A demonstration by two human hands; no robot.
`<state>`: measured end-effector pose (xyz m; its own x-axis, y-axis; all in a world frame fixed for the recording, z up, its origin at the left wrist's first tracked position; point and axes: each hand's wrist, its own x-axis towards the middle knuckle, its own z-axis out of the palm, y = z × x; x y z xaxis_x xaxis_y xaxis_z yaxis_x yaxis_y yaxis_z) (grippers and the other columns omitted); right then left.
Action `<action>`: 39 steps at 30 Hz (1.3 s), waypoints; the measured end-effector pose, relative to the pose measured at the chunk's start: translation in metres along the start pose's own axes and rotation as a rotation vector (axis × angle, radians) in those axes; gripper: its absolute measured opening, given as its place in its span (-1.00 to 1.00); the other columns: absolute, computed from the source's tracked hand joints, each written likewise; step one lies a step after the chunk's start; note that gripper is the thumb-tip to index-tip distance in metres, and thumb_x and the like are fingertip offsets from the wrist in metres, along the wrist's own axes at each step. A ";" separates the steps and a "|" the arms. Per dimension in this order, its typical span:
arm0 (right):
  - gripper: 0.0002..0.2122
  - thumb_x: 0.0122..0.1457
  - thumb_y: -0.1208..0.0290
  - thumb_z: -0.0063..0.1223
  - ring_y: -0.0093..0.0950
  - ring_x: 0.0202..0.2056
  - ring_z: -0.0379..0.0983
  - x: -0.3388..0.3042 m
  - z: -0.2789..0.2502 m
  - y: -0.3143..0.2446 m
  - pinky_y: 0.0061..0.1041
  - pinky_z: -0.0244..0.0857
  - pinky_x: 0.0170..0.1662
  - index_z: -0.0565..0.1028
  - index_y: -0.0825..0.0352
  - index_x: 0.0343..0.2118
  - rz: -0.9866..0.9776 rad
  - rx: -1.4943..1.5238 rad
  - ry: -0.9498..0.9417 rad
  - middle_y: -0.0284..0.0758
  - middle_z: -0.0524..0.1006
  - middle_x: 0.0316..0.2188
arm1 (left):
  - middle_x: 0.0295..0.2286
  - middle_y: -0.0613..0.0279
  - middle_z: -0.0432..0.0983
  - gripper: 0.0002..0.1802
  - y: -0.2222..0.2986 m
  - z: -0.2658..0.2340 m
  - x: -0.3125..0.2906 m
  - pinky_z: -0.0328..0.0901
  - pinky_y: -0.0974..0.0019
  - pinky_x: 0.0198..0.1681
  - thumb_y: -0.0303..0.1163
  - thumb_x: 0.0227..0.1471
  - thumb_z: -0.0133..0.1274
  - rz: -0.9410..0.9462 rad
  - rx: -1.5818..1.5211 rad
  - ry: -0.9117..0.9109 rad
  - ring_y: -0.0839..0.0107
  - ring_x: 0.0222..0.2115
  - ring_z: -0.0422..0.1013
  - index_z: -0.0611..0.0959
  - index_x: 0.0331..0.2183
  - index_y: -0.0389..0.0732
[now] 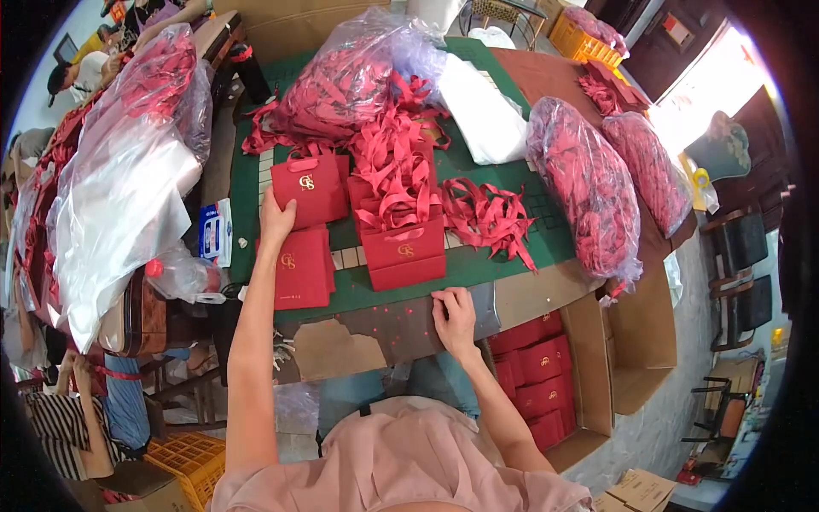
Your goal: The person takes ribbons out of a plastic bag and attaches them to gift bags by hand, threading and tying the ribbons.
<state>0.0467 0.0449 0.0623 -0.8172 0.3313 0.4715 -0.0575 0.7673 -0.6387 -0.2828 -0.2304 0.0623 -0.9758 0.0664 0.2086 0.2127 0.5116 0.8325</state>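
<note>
My left hand [278, 219] grips the lower left edge of a red paper gift bag [309, 189] with a gold emblem, its thumb on the front. Below it, flat red gift bags [303, 271] lie in a stack. At the table's near edge rests my right hand [455, 319], fingers loosely bent, with nothing visible in them. In front of it a row of red gift bags [408, 260] stands close together, with red ribbon handles [392, 162] heaped over them. More loose red ribbons [490, 218] lie to the right on the green mat [512, 256].
Clear plastic sacks of red ribbon [350, 85] [589, 188] stand behind and at right, near white plastic sheeting [482, 111]. A cardboard box [589, 367] of red bags sits below right. At left are a wipes pack [215, 234] and a plastic bottle [183, 275]. Other people work at left.
</note>
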 end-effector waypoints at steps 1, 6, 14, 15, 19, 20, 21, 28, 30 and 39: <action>-0.85 0.03 0.66 0.15 -0.18 -0.27 0.41 -0.001 -0.001 0.001 -0.29 0.33 -0.23 0.52 0.35 -0.31 0.007 -0.005 0.001 -0.20 0.44 -0.32 | -0.01 -0.14 0.38 -0.35 0.007 0.001 -0.005 0.24 0.07 0.11 -0.43 -0.02 0.18 0.010 0.202 0.030 -0.04 0.01 0.35 0.36 0.11 -0.27; -0.87 0.08 0.64 0.11 -0.18 -0.27 0.42 0.003 -0.005 -0.002 -0.32 0.34 -0.20 0.53 0.36 -0.29 0.033 0.070 -0.041 -0.18 0.45 -0.33 | -0.16 -0.05 0.41 -0.46 0.030 -0.023 -0.040 0.24 0.00 0.01 -0.40 -0.03 0.18 0.323 0.429 0.208 -0.06 -0.09 0.33 0.48 0.04 -0.14; -0.63 0.15 0.58 0.03 -0.07 -0.01 0.33 0.074 -0.026 0.044 -0.19 0.26 0.05 0.41 0.35 0.06 -0.002 -0.198 0.085 -0.09 0.42 -0.03 | -0.03 0.13 0.46 -0.39 0.049 -0.062 -0.106 0.07 -0.01 0.11 -0.03 0.03 0.16 0.373 0.645 -0.141 0.10 0.03 0.26 0.55 0.04 -0.20; -0.61 0.15 0.57 0.03 -0.06 0.00 0.33 0.081 -0.023 0.052 -0.18 0.25 0.06 0.40 0.35 0.08 0.002 -0.225 0.093 -0.08 0.41 -0.01 | -0.01 0.11 0.44 -0.35 0.050 -0.065 -0.111 0.06 0.01 0.11 -0.02 0.01 0.18 0.371 0.637 -0.185 0.10 0.04 0.25 0.53 0.05 -0.22; -0.84 0.13 0.53 0.08 -0.07 -0.20 0.34 0.078 -0.018 0.074 -0.13 0.29 -0.15 0.46 0.33 -0.21 -0.012 -0.371 0.007 -0.15 0.41 -0.26 | 0.11 0.00 0.29 -0.19 0.058 -0.066 -0.124 0.05 0.00 0.15 0.02 -0.10 0.26 0.290 0.613 -0.267 0.02 0.10 0.16 0.48 0.11 -0.21; -0.89 0.13 0.53 0.08 -0.09 -0.22 0.35 0.073 -0.017 0.071 -0.14 0.30 -0.18 0.45 0.33 -0.27 0.011 -0.362 -0.007 -0.15 0.41 -0.30 | 0.13 -0.02 0.27 -0.15 0.058 -0.067 -0.125 0.03 -0.02 0.17 0.02 -0.13 0.27 0.330 0.612 -0.248 0.00 0.12 0.14 0.45 0.14 -0.21; -0.88 0.13 0.52 0.08 -0.09 -0.23 0.36 0.064 -0.018 0.067 -0.14 0.31 -0.19 0.46 0.32 -0.26 -0.016 -0.351 -0.017 -0.15 0.42 -0.30 | 0.14 -0.04 0.24 -0.11 0.058 -0.067 -0.126 0.01 -0.03 0.20 0.03 -0.15 0.29 0.372 0.609 -0.231 -0.02 0.14 0.12 0.43 0.16 -0.21; -0.88 0.12 0.53 0.12 -0.13 -0.27 0.39 0.001 -0.036 0.018 -0.19 0.33 -0.21 0.49 0.30 -0.26 0.081 -0.125 -0.057 -0.18 0.46 -0.36 | 0.06 0.02 0.31 -0.13 0.072 -0.059 -0.142 0.05 -0.04 0.17 0.01 -0.24 0.33 0.415 0.588 -0.267 -0.01 0.12 0.14 0.45 0.09 -0.18; -0.89 0.10 0.53 0.16 -0.16 -0.32 0.40 -0.016 -0.041 0.014 -0.23 0.32 -0.27 0.49 0.28 -0.30 0.087 -0.148 -0.089 -0.22 0.45 -0.41 | 0.01 0.03 0.33 -0.21 0.076 -0.051 -0.156 0.07 -0.03 0.14 -0.02 -0.22 0.34 0.398 0.547 -0.237 0.00 0.09 0.17 0.49 0.03 -0.17; -0.88 0.04 0.47 0.23 -0.21 -0.36 0.42 -0.048 -0.036 -0.033 -0.25 0.31 -0.31 0.50 0.27 -0.39 0.042 -0.057 -0.197 -0.26 0.44 -0.43 | -0.26 0.16 0.39 -0.62 0.095 -0.017 -0.237 0.15 0.06 -0.11 -0.19 -0.15 0.31 0.275 0.375 -0.139 0.11 -0.18 0.29 0.57 -0.28 -0.12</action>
<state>0.1085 0.0233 0.0827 -0.9151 0.2536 0.3135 0.0065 0.7867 -0.6173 -0.0307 -0.2117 0.1004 -0.8891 0.3430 0.3033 0.4553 0.7311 0.5081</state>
